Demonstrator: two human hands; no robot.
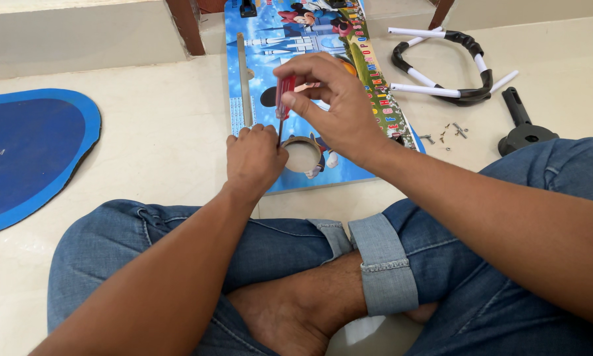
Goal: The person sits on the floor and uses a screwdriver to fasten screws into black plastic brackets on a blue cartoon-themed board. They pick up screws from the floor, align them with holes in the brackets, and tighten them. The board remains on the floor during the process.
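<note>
a glossy board [296, 99] printed with bright cartoon figures, a castle and a strip of coloured letters along its right edge lies flat on the pale tiled floor [164, 145], running from the person's crossed legs toward the far wall. a round hole [303, 157] with a brownish rim is cut near its near edge, and a thin grey metal strip [244, 79] lies along its left side. to the far left sits a blue oval mat [26, 155] with a lighter blue border and small pale lettering. to the far right rests a curved black tube frame [458, 66] with white plastic rods through it, a black plastic bracket [524, 125] just right of it, and a small scatter of grey screws [449, 134] between the frame and the board.

the left hand [253, 161] is a clenched fist, knuckles up, pressed on the board just left of the hole; what it pinches is hidden. the right hand [332, 105] arches above it, wrist bent, its grip closed with fingertips around the red translucent handle of a screwdriver [284, 99]. the tool stands nearly upright, its thin shaft pointing down to the spot beside the left fist at the hole's left rim. both forearms reach forward over rolled-up blue denim jeans [382, 264] and a bare foot.
</note>
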